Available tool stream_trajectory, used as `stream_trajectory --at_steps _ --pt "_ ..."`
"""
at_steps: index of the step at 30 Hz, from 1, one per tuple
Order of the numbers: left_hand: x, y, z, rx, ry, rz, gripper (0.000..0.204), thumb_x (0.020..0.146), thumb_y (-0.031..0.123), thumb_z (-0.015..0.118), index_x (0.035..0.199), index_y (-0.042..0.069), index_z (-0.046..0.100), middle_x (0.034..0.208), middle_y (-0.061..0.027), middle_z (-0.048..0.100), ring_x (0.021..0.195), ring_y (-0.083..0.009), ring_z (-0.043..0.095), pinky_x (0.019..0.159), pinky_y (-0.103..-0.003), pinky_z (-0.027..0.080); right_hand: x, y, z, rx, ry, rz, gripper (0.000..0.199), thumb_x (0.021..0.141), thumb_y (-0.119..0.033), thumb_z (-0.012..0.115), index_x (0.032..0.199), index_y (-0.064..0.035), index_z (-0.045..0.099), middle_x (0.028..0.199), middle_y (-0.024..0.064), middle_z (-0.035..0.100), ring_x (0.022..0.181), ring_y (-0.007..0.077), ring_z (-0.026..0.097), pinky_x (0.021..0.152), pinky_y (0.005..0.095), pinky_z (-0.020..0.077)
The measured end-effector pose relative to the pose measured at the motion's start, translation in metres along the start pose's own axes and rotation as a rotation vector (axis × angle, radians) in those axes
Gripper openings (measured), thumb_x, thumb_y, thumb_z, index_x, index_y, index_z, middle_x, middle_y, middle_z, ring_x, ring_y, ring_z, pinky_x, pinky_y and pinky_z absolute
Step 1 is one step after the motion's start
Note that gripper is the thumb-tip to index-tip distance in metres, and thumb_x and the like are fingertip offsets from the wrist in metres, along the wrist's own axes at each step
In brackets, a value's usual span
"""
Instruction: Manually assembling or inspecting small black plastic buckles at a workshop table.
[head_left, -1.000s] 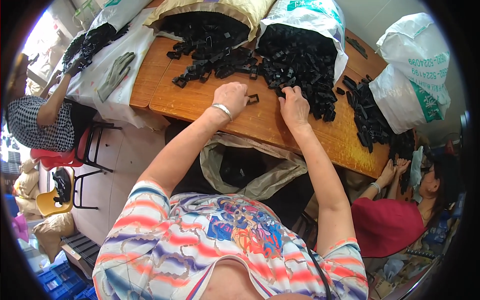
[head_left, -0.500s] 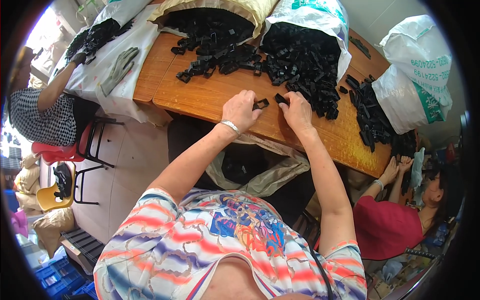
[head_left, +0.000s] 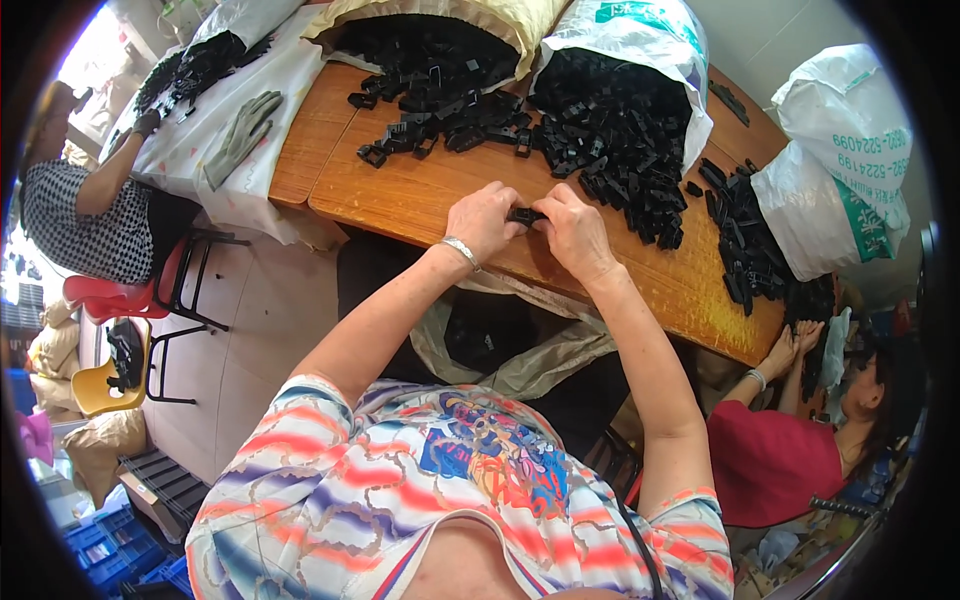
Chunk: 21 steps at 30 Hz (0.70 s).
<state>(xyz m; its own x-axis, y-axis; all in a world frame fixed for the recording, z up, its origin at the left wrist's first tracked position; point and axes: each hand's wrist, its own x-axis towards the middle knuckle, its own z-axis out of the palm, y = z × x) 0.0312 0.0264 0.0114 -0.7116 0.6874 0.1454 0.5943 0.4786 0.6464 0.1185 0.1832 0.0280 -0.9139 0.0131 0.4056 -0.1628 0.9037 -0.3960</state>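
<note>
A small black plastic piece (head_left: 524, 216) sits right between the left hand (head_left: 483, 222) and the right hand (head_left: 575, 230), over the table (head_left: 400, 190) — neither hand is nearer. Its long axis seems to run crosswise, hand to hand. Both are pinched closed on it, hiding its ends — from here I can't tell whether it's one part or two.

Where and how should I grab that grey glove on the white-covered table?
Probably pinch the cuff end of the grey glove, coming from the near edge of the white-covered table: it lies flat, cuff toward that edge, fingers pointing away.
</note>
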Motion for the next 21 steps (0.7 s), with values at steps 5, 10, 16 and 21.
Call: stream_trajectory --at_steps 5,10,16,21 --pt "0.002 -0.002 -0.003 0.007 -0.026 -0.017 0.027 0.077 0.021 0.077 0.099 0.008 0.068 0.099 -0.009 0.065 0.094 -0.0303 0.065 0.08 -0.04 0.053 -0.019 -0.007 0.011 -0.236 -0.021 -0.17 0.035 0.082 -0.006 0.063 0.115 0.003 0.058 0.106 0.0129 0.056 0.096 0.0305 0.061 0.075 0.0388 0.0545" --pt "0.005 -0.011 0.003 0.0 0.007 0.073 0.024 0.076 0.019 0.073 0.098 0.007 0.069 0.094 -0.0101 0.066 0.09 -0.0295 0.065 0.079 -0.039 0.053 -0.021 -0.009 0.018 -0.179 0.05 -0.081 0.034 0.081 -0.006 0.065 0.114 -0.0015 0.062 0.105 0.0128 0.058 0.096 0.0317 0.06 0.076 0.0406 0.0538" --pt "0.03 -0.048 -0.035 0.079 0.119 0.155 0.025 0.081 0.008 0.063 0.106 0.007 0.063 0.098 -0.0146 0.064 0.094 -0.0325 0.063 0.087 -0.04 0.052 -0.067 -0.056 0.011 0.027 0.009 0.058 0.03 0.077 -0.007 0.074 0.106 -0.0062 0.066 0.095 0.0134 0.06 0.08 0.0365 0.065 0.068 0.0433 0.0541" --pt "0.058 -0.061 -0.041 0.335 0.434 0.112 0.029 0.079 0.015 0.074 0.106 0.008 0.064 0.105 -0.0119 0.059 0.102 -0.031 0.059 0.087 -0.039 0.051 -0.092 -0.072 0.023 0.083 -0.129 0.028 0.029 0.078 -0.012 0.076 0.105 -0.0076 0.066 0.097 0.0117 0.062 0.079 0.034 0.066 0.065 0.041 0.0545"
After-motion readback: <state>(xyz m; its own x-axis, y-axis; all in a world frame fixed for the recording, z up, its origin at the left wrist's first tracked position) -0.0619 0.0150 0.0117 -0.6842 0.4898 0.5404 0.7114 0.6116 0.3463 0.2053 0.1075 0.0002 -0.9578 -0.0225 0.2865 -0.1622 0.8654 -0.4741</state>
